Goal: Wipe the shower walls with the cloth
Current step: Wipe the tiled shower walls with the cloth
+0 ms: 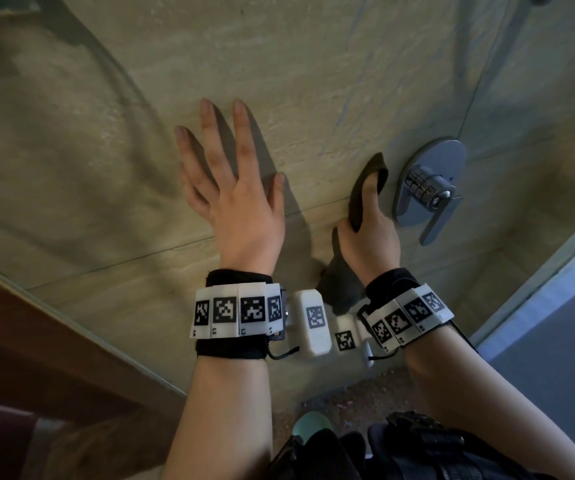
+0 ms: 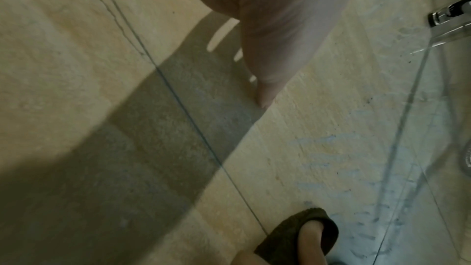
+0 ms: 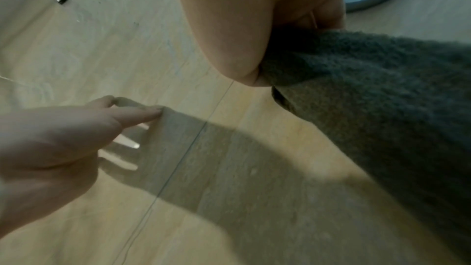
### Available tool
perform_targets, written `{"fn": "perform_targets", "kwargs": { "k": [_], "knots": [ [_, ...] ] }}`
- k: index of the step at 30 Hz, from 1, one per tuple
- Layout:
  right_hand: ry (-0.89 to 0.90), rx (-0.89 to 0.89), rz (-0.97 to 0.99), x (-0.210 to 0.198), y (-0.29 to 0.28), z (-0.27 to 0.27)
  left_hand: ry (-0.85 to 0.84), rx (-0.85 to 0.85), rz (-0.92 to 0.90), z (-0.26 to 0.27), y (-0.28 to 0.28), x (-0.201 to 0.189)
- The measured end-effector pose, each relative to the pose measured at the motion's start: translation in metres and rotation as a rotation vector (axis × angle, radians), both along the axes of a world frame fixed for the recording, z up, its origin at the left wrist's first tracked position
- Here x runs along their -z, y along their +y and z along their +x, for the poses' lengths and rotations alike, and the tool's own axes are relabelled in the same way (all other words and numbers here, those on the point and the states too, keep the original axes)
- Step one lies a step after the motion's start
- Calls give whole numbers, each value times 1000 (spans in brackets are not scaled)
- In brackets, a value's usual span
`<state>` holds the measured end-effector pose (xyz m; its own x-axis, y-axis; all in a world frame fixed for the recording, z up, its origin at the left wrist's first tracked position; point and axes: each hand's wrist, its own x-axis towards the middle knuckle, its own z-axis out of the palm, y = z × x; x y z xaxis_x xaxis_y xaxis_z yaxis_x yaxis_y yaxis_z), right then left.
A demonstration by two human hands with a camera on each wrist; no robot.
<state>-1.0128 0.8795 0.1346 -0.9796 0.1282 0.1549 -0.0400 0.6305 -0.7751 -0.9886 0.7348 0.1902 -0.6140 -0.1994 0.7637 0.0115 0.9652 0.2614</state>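
Fuzzy cloth [image 1: 365, 188], seemingly stone wall [image 1: 314, 64]

right hand [image 1: 371, 233] fingers hidden under cloth [image 1: 365, 188]

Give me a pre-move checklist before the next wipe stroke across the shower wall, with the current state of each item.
1. Cloth held: ok, right hand grips the dark cloth, thumb tucked in its fold.
2. Cloth against the tiled wall: cannot tell, contact is hidden behind the hand.
3. Left hand free of the cloth: ok, fingers spread, holding nothing.
4. Left fingertips touching the wall: ok in the right wrist view.
5. Mixer handle clear of the stroke: not ok, it sits just right of the cloth.
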Motion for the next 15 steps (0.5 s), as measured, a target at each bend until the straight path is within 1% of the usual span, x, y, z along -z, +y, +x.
{"fn": "perform_targets", "kwargs": {
  "k": [4,9,12,15],
  "knots": [
    [-17,66,-9,-4,9,-5,80,-26,12,-1,0,-8],
    [-54,97,-58,-1,8,-7,115,23,12,-5,-2,-23],
    [-53,82,-117,-1,6,-6,105,52,-18,-12,-5,-32],
    [-19,55,-148,-3,2,-2,62,19,-33,-15,-4,-32]
  ]
}}
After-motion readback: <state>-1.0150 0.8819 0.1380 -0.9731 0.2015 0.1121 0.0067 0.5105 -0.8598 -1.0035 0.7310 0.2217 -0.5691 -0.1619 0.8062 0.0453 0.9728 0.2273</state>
